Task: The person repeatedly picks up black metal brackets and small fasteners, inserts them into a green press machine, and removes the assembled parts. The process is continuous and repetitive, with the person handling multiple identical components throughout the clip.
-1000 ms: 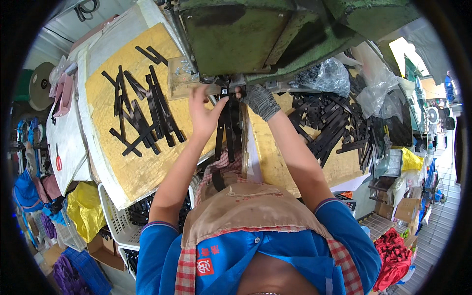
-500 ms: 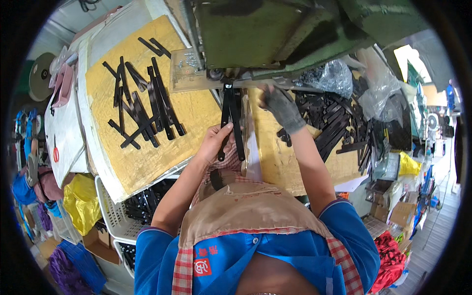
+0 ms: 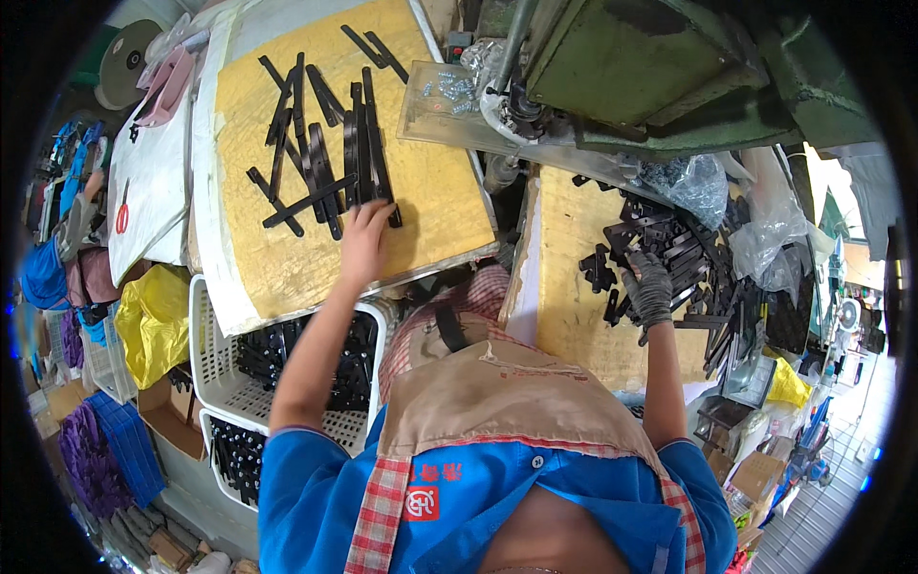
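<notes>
My bare left hand (image 3: 365,241) is at the near end of a row of long black metal strips (image 3: 373,143) on the left yellow board (image 3: 435,182). Its fingers are bent over the strip ends and closed on them; the exact grip is partly hidden. In a grey glove, my right hand (image 3: 650,292) reaches into the heap of black metal strips (image 3: 684,251) on the right yellow board (image 3: 564,316). The gloved fingers are apart over the pieces, and I see nothing lifted between them. More strips lie crossed beside my left hand.
A green machine (image 3: 650,77) overhangs the far side, with a clear tray (image 3: 435,105) of small metal parts at its edge. White baskets (image 3: 206,335) of black parts stand below the left board. Plastic bags (image 3: 698,187) lie behind the heap.
My left hand has moved from below the machine to the left board, and the strips it held are gone from there. My right hand has moved right and nearer, onto the heap. The view has shifted.
</notes>
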Action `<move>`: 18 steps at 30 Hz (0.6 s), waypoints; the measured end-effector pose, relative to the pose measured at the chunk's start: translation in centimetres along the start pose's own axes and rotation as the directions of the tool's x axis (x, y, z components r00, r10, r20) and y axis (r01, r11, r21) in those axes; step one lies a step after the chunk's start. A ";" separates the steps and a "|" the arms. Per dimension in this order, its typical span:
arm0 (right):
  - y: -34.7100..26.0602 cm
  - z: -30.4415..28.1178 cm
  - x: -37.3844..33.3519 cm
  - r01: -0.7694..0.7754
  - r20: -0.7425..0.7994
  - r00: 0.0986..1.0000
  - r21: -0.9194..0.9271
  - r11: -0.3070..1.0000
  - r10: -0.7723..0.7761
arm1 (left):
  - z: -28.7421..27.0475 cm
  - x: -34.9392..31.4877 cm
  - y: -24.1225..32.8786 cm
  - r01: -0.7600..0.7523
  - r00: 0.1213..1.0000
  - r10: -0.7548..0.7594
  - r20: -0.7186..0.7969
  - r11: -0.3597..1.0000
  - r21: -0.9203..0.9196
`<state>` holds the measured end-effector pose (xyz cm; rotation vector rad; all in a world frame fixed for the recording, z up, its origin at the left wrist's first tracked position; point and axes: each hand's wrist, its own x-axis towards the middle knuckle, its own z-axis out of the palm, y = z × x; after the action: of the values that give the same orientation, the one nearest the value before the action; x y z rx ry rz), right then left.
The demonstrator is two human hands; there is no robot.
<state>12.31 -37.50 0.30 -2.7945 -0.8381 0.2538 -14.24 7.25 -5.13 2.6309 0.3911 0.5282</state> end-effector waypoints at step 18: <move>-15.8 -0.5 2.2 0.263 -0.358 0.929 0.473 0.841 -0.089 | 0.4 14.9 13.5 0.288 0.947 -0.045 0.317 0.556 -0.780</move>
<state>5.96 -23.50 4.54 -2.1582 -0.7995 -0.0186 1.66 0.58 5.14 1.6738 0.2201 0.1945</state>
